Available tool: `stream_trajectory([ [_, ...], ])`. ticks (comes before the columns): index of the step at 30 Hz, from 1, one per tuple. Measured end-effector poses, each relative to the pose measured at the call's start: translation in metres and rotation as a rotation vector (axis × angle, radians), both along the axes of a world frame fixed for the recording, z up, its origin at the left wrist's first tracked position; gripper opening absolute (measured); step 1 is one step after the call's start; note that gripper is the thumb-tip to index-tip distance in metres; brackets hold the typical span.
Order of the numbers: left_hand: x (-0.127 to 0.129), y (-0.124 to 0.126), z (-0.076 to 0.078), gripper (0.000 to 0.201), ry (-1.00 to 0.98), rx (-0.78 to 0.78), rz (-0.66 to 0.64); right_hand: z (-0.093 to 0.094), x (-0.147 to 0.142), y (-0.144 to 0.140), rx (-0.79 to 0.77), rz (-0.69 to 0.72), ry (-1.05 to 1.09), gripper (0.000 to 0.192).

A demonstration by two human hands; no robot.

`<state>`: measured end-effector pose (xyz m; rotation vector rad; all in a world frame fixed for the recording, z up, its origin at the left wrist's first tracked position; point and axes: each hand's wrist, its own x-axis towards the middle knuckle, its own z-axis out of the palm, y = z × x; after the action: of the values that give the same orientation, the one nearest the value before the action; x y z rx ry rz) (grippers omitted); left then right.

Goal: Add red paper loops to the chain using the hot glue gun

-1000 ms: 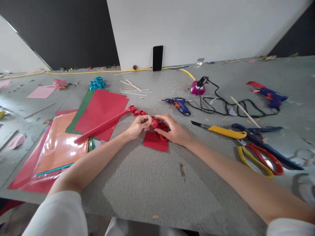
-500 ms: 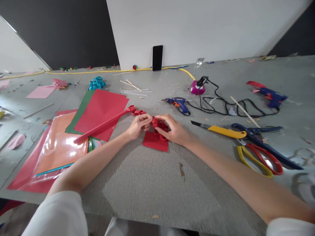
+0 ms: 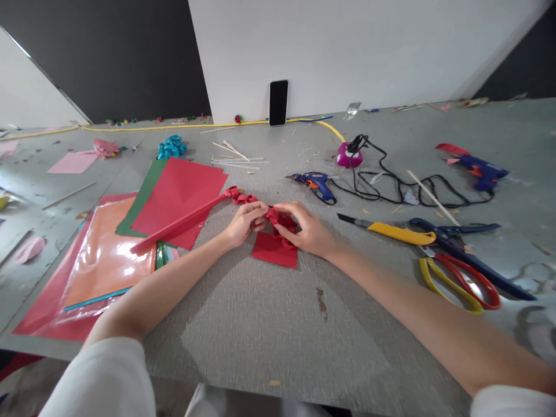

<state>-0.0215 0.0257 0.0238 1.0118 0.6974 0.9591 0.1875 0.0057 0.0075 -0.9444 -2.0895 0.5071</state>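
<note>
Though fingers hide its end, both hands, left [image 3: 244,223] and right [image 3: 304,229], pinch the red paper chain [image 3: 278,219].

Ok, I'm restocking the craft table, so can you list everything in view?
paper chain: one, red, table centre, between both hands
paper square: one, red, under the chain
paper sheets: red on green, left of the hands
plastic sleeve: one, orange inside, near left
glue guns: two, blue, centre and far right
craft knife: one, yellow, right
scissors: two, red-yellow, blue pair behind
phone: one, black, leaning on the white board
sticks: several, pale, behind the sheets
ribbon curl: one, blue, back left
left hand: fingers pinching the chain
right hand: fingers pinching the chain
</note>
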Motion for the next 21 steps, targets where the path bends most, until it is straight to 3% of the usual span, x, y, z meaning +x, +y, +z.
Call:
stream_trajectory([
  [21,-0.0004,0.0039,-0.0043,0.035,-0.008,-0.036,0.024,-0.0008,-0.0011,0.0027,0.007,-0.026,-0.008,0.043],
])
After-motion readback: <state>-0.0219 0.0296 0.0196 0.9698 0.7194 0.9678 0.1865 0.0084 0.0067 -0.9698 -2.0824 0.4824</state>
